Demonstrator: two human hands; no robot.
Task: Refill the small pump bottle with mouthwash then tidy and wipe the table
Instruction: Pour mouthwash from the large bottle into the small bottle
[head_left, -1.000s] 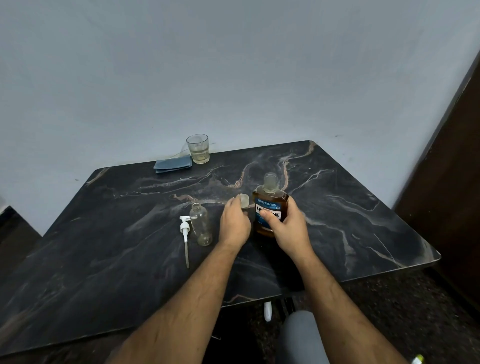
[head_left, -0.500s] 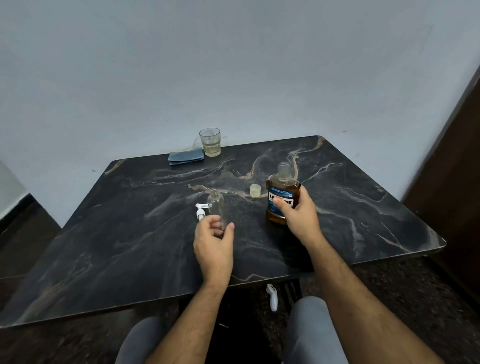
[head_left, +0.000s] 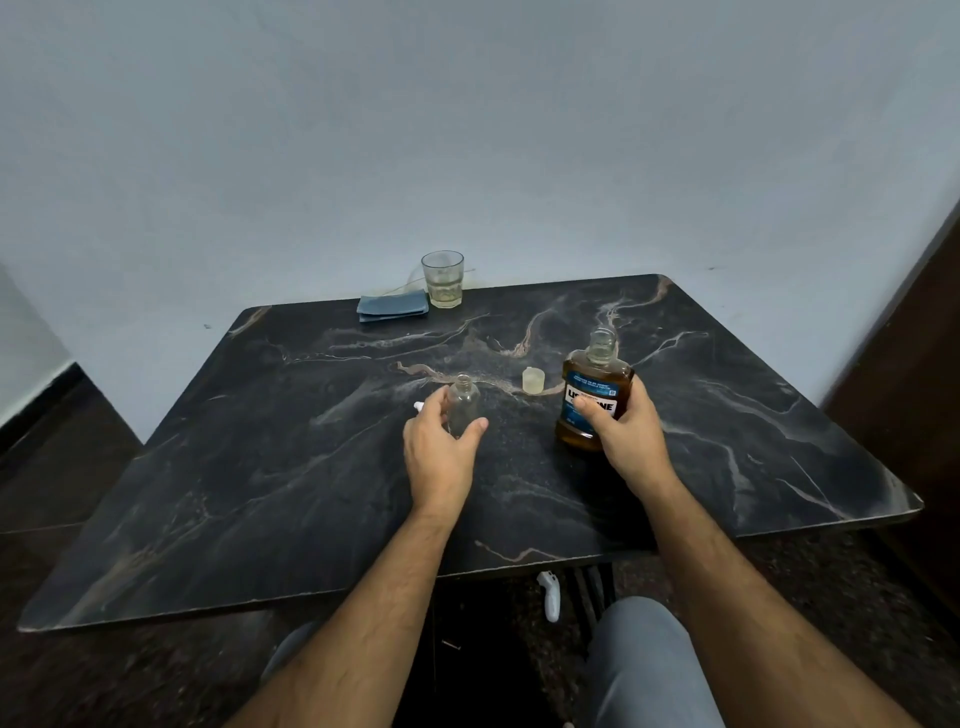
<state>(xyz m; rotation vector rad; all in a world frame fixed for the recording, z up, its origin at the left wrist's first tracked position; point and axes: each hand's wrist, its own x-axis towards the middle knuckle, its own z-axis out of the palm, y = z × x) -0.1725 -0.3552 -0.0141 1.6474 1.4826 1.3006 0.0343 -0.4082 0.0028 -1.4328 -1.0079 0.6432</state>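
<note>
A small clear empty bottle (head_left: 464, 402) stands upright mid-table with no pump on it. My left hand (head_left: 439, 452) curls around its lower part, thumb and fingers on either side. The white pump head (head_left: 418, 406) lies just left of it, mostly hidden by my hand. An amber mouthwash bottle (head_left: 595, 387) with a blue label stands uncapped to the right, and my right hand (head_left: 626, 439) grips its lower body. Its pale cap (head_left: 533, 380) rests on the table between the two bottles.
The dark marble table (head_left: 311, 467) stands against a pale wall. At its back edge sit a folded blue cloth (head_left: 393, 305) and a glass (head_left: 443, 279) holding a little pale liquid. A white object (head_left: 549, 595) hangs below the front edge, near my knees.
My left hand set the cap down between the bottles, drew back, then moved onto the small clear bottle. My right hand stays on the mouthwash bottle. The camera view shifted.
</note>
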